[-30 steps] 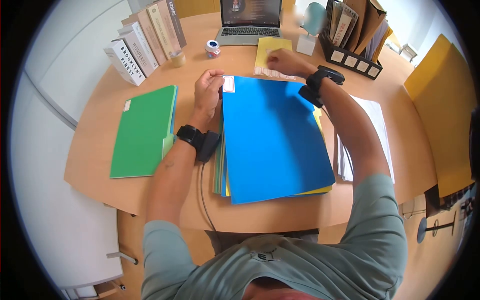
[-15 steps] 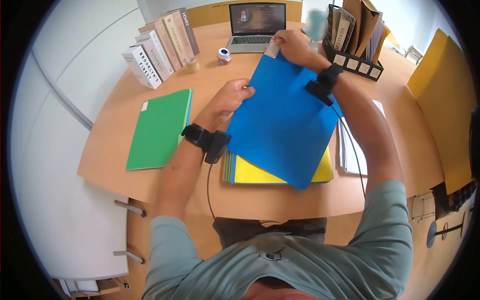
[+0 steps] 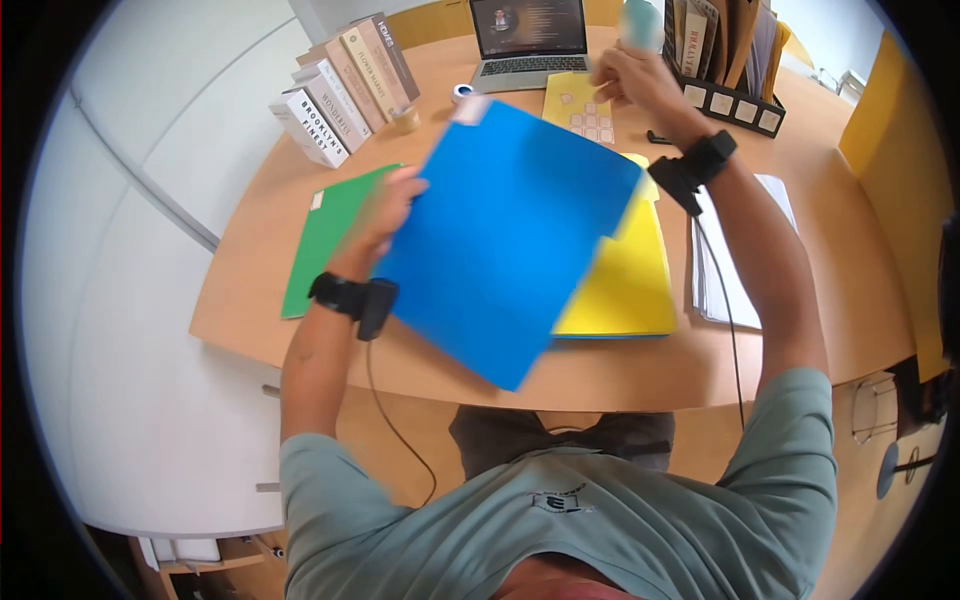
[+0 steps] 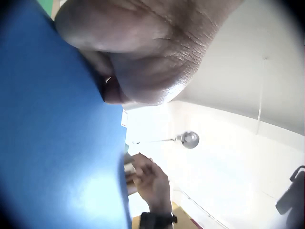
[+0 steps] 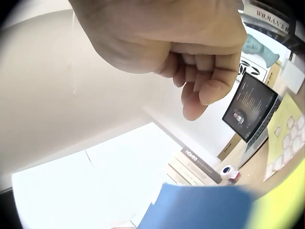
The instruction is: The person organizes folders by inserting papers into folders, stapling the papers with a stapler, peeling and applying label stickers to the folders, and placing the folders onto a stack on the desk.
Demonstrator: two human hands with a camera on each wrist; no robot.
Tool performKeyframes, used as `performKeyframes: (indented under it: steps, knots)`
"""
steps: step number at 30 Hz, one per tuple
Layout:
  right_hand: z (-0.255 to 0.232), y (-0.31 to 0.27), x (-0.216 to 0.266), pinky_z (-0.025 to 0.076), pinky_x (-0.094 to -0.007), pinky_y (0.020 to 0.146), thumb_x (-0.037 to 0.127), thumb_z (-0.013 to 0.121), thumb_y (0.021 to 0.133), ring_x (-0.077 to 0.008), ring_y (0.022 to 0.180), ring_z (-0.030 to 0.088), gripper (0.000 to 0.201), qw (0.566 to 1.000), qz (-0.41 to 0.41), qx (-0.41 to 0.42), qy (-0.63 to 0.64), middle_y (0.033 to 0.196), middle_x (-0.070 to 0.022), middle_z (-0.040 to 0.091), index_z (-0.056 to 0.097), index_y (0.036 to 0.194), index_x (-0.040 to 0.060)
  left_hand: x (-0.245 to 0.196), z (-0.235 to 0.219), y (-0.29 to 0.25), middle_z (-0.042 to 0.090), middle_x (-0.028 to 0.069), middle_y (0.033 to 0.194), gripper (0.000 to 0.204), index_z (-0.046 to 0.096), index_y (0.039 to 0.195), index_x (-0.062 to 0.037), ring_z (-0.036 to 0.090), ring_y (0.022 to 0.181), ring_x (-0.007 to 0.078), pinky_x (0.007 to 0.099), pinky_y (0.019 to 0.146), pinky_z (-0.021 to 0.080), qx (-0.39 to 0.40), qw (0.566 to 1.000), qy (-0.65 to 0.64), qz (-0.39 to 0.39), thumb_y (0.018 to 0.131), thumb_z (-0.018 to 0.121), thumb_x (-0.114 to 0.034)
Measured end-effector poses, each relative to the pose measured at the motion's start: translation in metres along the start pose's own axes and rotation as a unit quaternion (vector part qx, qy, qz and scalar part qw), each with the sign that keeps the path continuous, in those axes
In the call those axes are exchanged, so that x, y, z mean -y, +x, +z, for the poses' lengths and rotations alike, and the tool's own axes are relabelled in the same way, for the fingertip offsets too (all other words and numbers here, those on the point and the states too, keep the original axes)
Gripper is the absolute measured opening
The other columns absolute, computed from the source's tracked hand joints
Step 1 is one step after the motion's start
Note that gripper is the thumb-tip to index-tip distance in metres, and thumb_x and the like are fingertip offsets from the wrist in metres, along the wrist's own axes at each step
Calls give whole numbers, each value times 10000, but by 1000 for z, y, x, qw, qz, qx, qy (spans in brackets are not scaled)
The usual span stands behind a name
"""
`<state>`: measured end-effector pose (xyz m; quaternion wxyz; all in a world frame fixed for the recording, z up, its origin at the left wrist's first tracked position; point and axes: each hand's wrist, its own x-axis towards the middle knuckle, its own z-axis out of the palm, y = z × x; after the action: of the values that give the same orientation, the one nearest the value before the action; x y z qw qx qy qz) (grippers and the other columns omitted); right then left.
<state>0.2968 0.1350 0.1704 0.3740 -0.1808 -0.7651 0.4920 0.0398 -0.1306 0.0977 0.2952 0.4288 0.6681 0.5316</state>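
My left hand (image 3: 385, 210) grips a blue file folder (image 3: 510, 230) by its left edge. The folder is tilted, with a white label (image 3: 471, 110) at its top left corner, and its left side overlaps a green folder (image 3: 312, 250) in the head view. Yellow and blue folders lie beneath, the yellow folder (image 3: 630, 280) on top. My right hand (image 3: 640, 80) hovers apart from the folder, fingers loosely curled around nothing. Below it lies a yellow sheet of label stickers (image 3: 565, 95). In the left wrist view the blue folder (image 4: 57, 124) runs beneath the curled fingers.
A laptop (image 3: 530, 68) stands open at the back. Upright books (image 3: 345, 100) and a small jar (image 3: 405, 119) are at the back left, near a tape roll (image 3: 462, 92). A black file organizer (image 3: 735, 108) stands back right, with white papers (image 3: 735, 285) in front.
The left hand has carried the blue folder left off the pile, uncovering the yellow folder. The right hand has let go of its top corner and moved right.
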Motion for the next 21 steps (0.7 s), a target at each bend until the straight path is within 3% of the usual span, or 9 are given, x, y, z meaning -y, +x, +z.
performKeyframes:
  steps: [2,5,8,11,14,17,19,21]
  knots:
    - [-29,-5,-9,468,-235,560,191,460,968,-122,683,642,257,999,25,-16,-20,786,-76,652,577,814,22,13,-49,-12,663,86,988,313,620,1149,56,602,875,138,272,787,487,-116,993,21,4,925,491,-122]
    - [-52,-28,-22,463,-226,569,242,474,989,-97,640,587,275,996,73,13,-48,758,-44,617,580,843,35,48,-132,-23,662,116,993,306,623,1113,64,609,871,170,304,793,489,-210,975,57,-47,927,452,-108]
    - [-61,-52,-27,457,-212,573,279,489,1005,-82,646,576,283,991,106,44,-71,793,-31,612,578,872,46,77,-185,-34,658,142,972,317,621,1091,73,609,858,201,349,796,487,-285,949,104,-89,920,455,-135]
    - [-66,-65,-34,463,-211,589,287,500,1005,-79,669,583,271,989,111,59,-73,821,-32,616,577,900,50,96,-216,-34,668,188,1054,344,634,1115,78,615,950,245,362,839,474,-332,908,172,-189,920,459,-145]
    - [-70,-73,-38,476,-217,609,286,514,1000,-83,697,592,257,988,121,75,-61,831,-29,623,584,922,51,145,-258,-26,660,235,1087,351,641,1109,71,623,1002,295,397,846,467,-326,874,295,-206,928,460,-169]
    - [-70,-90,-33,495,-238,625,280,543,989,-90,712,587,252,985,159,61,-16,824,-22,620,594,924,43,109,-209,-30,652,257,1102,344,644,1117,60,623,1043,315,397,863,465,-270,725,612,-167,923,511,-191]
    - [-66,-96,-36,518,-257,656,273,547,986,-97,723,586,243,982,180,59,21,841,-22,598,593,949,37,105,-185,-4,666,216,1086,337,648,1119,49,625,1032,277,373,875,467,-250,852,459,-19,923,551,-208]
    - [-63,-96,-48,542,-287,699,262,549,984,-113,758,591,234,975,205,70,53,859,-25,580,589,970,32,93,-149,28,679,160,1056,327,656,1108,36,626,1008,227,340,888,470,-190,941,267,78,922,594,-226]
